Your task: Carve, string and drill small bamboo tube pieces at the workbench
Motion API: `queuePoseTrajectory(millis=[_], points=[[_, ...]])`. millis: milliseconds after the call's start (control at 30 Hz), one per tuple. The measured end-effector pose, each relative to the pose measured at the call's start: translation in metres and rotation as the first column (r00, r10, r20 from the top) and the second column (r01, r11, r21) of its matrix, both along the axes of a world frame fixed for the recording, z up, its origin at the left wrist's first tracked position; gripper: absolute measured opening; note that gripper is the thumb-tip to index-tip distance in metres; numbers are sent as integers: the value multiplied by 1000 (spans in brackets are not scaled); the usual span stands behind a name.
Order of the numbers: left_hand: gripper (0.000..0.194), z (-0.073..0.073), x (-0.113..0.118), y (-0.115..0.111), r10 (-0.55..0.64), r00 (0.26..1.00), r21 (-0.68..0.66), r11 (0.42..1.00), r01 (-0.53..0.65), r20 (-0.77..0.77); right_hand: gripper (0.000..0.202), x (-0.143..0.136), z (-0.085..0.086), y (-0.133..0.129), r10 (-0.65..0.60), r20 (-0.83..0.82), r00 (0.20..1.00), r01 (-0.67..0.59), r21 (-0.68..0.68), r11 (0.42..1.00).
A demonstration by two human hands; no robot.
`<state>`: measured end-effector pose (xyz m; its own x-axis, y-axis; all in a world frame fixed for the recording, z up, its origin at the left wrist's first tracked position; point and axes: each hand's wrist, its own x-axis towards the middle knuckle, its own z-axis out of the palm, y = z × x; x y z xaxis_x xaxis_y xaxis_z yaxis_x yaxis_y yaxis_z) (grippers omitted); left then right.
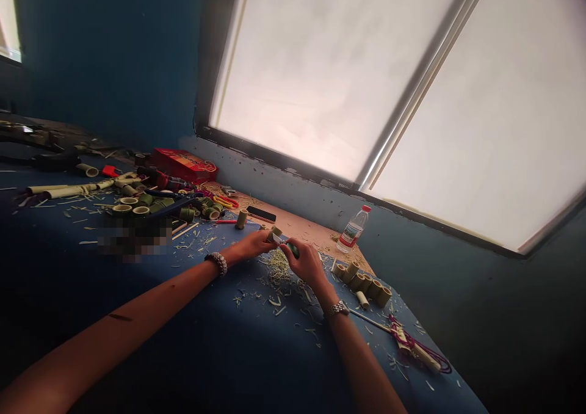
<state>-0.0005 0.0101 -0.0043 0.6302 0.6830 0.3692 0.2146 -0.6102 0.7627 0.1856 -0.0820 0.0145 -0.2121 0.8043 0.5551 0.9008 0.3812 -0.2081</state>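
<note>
Near the far edge of a blue tabletop [220,353], a short bamboo piece [274,232] is held by the left hand [256,244], its fingers pinching the piece. A green-handled knife [292,251] is gripped by the right hand [306,261], with the fingers curled round the handle and the pale blade brought up to the bamboo; whether the blade is cutting in cannot be told. Beneath the hands, a heap of shavings [279,268] is gathered. A row of bamboo rings [375,290] is lined up beside the right edge, with a tangle of purple cord [412,345] lying nearer along that edge. By the far right corner a water bottle [352,232] is placed upright. Toward the far left, many bamboo offcuts [160,205] are piled before a red box [185,165]
</note>
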Motion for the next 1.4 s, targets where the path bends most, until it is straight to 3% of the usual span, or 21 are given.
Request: queuePoseTrajectory(millis=[233, 567, 667, 733, 800, 900, 967, 1067, 1400], points=[[34, -2, 0, -4, -85, 996, -26, 996, 85, 25, 39, -2, 1, -1, -11, 45, 999, 12, -25, 1000], [39, 4, 0, -8, -117, 993, -26, 993, 118, 23, 35, -2, 0, 1, -37, 51, 998, 33, 72, 997], [39, 4, 0, -18, -143, 990, -43, 989, 143, 2, 38, 18, 6, 7, -180, -75, 981, 185, 71, 980], [38, 4, 1, -26, -169, 985, -65, 984, 167, -25, 43, 39, 11, 10, -323, -225, 919, 346, 68, 936], [37, 5, 2, -29, -157, 987, -69, 985, 155, -25, 47, 55, 14, 9, -376, -329, 866, 427, 96, 899], [38, 7, 3, -26, -48, 998, -17, 999, 48, -41, 50, 55, 11, 5, -257, -284, 924, 298, 108, 949], [37, 7, 2, -22, 38, 997, 43, 998, -36, -66, 49, 40, 7, 2, -125, -187, 974, 139, 68, 988], [36, 7, 1, -18, 113, 989, 94, 990, -104, -95, 45, 17, 2, 1, 9, -73, 997, -8, 9, 1000], [28, 5, 5, -20, 54, 998, 90, 995, -52, -22, 42, 11, -1, 0, 16, 46, 999, -16, 1, 1000]])
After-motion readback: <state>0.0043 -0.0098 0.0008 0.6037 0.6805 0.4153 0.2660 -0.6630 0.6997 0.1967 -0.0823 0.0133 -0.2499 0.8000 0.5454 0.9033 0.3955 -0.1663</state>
